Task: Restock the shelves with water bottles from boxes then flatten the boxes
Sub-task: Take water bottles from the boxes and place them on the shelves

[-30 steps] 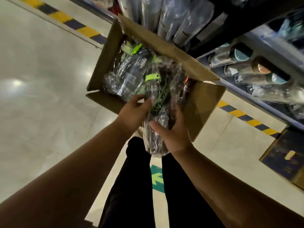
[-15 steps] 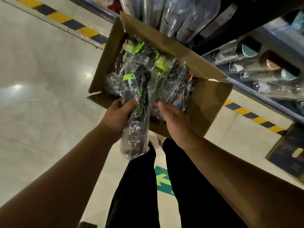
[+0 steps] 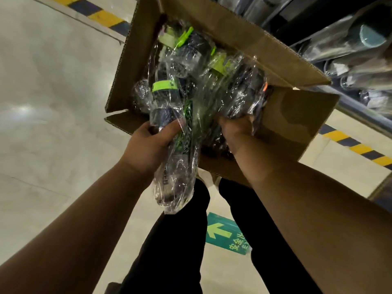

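Observation:
An open cardboard box point(image 3: 297, 115) sits in front of me, filled with several dark water bottles wrapped in clear plastic, some with lime-green bands. My left hand point(image 3: 150, 143) grips one wrapped bottle point(image 3: 171, 132) with a green band, its lower end sticking out over the box's near edge. My right hand point(image 3: 235, 132) reaches into the box, fingers curled around another wrapped bottle point(image 3: 244, 96) lying among the rest; its fingertips are hidden in the plastic.
Shelves point(image 3: 360, 85) at the right and top hold wrapped bottles lying on their sides. Yellow-black hazard tape point(image 3: 358, 147) runs along the pale glossy floor by the shelf base. A green arrow sticker point(image 3: 227, 234) lies between my dark-trousered legs.
The bottle went from both hands into my left hand alone and shifted left. My right hand let go and reached into the box, closing on another bottle. The view moved closer to the box.

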